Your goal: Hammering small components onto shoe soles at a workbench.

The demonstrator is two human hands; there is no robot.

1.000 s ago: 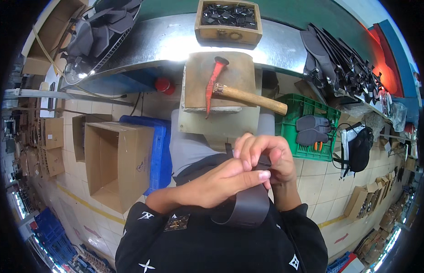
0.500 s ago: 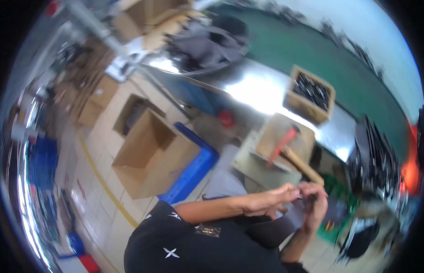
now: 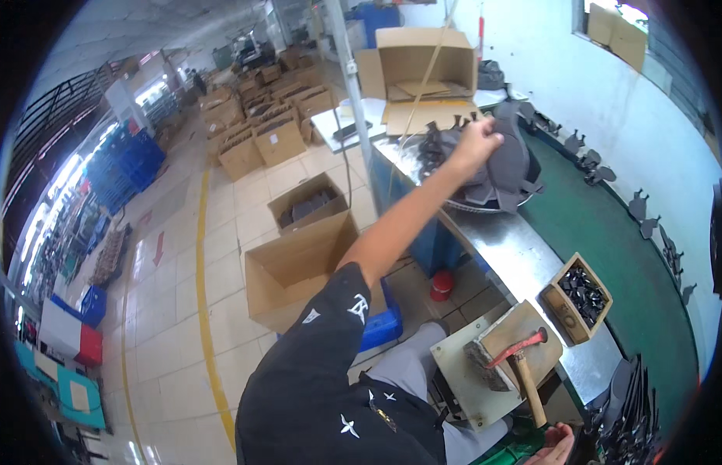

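My left hand [image 3: 476, 147] is stretched out over a round tray [image 3: 485, 208] heaped with dark grey flat cut pieces. Its fingers are closed at the edge of one grey flat piece [image 3: 510, 159], which stands raised above the heap. Low at the picture's bottom edge, my right hand [image 3: 559, 446] is partly cut off, its fingers loosely bent and apart with nothing seen in them. Near it, a hammer [image 3: 525, 380] with a red head and wooden handle lies across a worn block [image 3: 497, 341] on a pale metal plate [image 3: 454, 353].
A wooden box [image 3: 566, 322] of small black parts sits on the metal bench [image 3: 516, 244]. Beyond runs a green belt [image 3: 609, 209] with grey pieces along its far side. An open carton [image 3: 287, 271] stands left of my legs. More dark pieces [image 3: 628, 411] hang at right.
My left hand has gone from beside my right hand out to the tray. The grey piece between both hands is no longer seen there. My right hand has dropped lower. The view has swung.
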